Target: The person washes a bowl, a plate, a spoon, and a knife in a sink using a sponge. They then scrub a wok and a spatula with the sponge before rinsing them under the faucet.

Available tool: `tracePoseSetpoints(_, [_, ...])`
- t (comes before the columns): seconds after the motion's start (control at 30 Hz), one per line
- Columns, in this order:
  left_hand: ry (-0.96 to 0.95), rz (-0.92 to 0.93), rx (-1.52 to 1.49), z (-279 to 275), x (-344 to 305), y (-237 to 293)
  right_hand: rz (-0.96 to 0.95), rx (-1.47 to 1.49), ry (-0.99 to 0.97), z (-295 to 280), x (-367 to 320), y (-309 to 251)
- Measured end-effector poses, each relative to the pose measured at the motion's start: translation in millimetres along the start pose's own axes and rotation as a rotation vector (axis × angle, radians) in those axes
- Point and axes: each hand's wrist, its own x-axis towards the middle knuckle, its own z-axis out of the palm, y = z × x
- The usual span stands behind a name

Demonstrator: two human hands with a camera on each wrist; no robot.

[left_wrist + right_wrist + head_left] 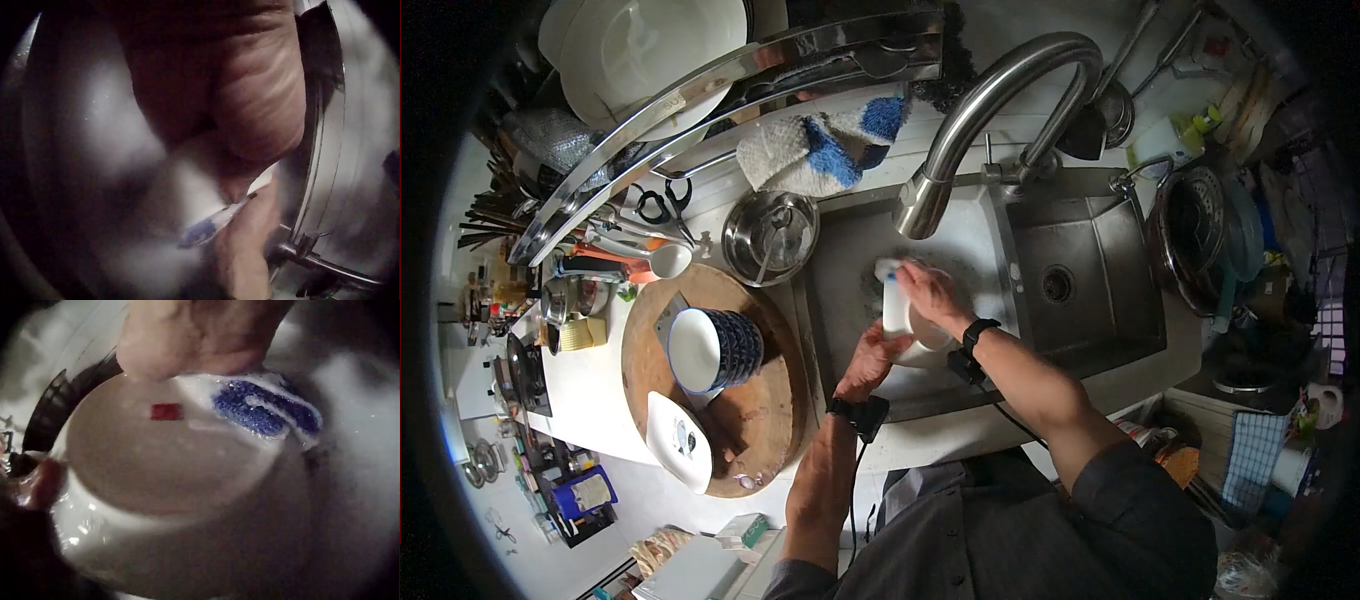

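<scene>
Over the left sink basin (840,330), my left hand (870,362) grips a white ceramic bowl (895,308) by its side. The bowl is tilted, and its round base, marked with a small red patch, faces up in the right wrist view (169,469). A wet blue-and-white dishcloth (250,409) lies pressed against the edge of that base. My right hand (932,298) holds the cloth, its fingers bunched over it. In the left wrist view a blue part of the cloth (203,231) shows beside the bowl. Most of the bowl's inside is hidden.
A curved faucet (935,185) hangs over the basin. To the left, a steel bowl (772,238) with a spoon stands by the sink; a round wooden board (785,400) bears stacked blue-patterned bowls (715,350) and a white dish (675,440). A second basin (1090,240) is on the right.
</scene>
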Motion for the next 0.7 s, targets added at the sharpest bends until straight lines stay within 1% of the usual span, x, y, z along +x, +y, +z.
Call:
tracePoseSetpoints(0.03, [-0.001, 0.003, -0.001, 0, 1, -2, 0.184, 0.035, -0.075, -7, -1, 10])
tracePoseSetpoints(0.07, [0.022, 0.02, -0.07, -2, 2, -5, 0.368, 0.071, -0.15, -11, -3, 26])
tracePoseSetpoints(0.1, [0.046, 0.035, -0.14, -4, 2, -8, 0.369, 0.071, -0.151, -12, -7, 40])
tracePoseSetpoints(0.17, [0.052, 0.05, -0.156, -3, 0, -3, 0.492, -0.012, -0.055, 0, -17, 85])
tracePoseSetpoints(0.23, [0.058, 0.068, -0.174, -3, 4, 0, 0.516, -0.058, -0.028, 18, -28, 112])
tracePoseSetpoints(0.27, [0.08, 0.083, -0.192, -4, 8, -1, 0.542, -0.102, 0.0, 20, -34, 114])
tracePoseSetpoints(0.3, [0.101, 0.098, -0.21, -4, 12, -1, 0.346, -0.305, -0.004, 26, -38, 114])
tracePoseSetpoints(0.33, [0.096, 0.1, -0.21, -6, 15, -2, 0.345, -0.308, 0.0, 27, -37, 103])
tracePoseSetpoints(0.4, [0.105, 0.088, -0.2, -11, 17, -4, 0.493, -0.152, 0.02, 25, -35, 66])
tracePoseSetpoints(0.47, [0.116, 0.079, -0.151, -11, 15, -6, 0.478, -0.092, 0.036, 31, -43, 38])
tracePoseSetpoints(0.53, [0.123, 0.079, -0.102, -14, 20, -10, 0.294, -0.09, 0.123, 39, -48, 15])
tracePoseSetpoints(0.57, [0.09, 0.086, -0.126, -20, 24, -18, 0.296, -0.091, 0.126, 44, -50, 3])
tracePoseSetpoints(0.63, [0.056, 0.094, -0.152, -22, 27, -27, -0.023, -0.016, 0.097, 50, -52, -19])
tracePoseSetpoints(0.67, [0.079, 0.112, -0.225, -16, 27, -26, -0.063, -0.035, -0.023, 48, -48, -31])
tracePoseSetpoints(0.7, [0.104, 0.13, -0.298, -11, 24, -24, -0.099, -0.081, -0.027, 45, -43, -41])
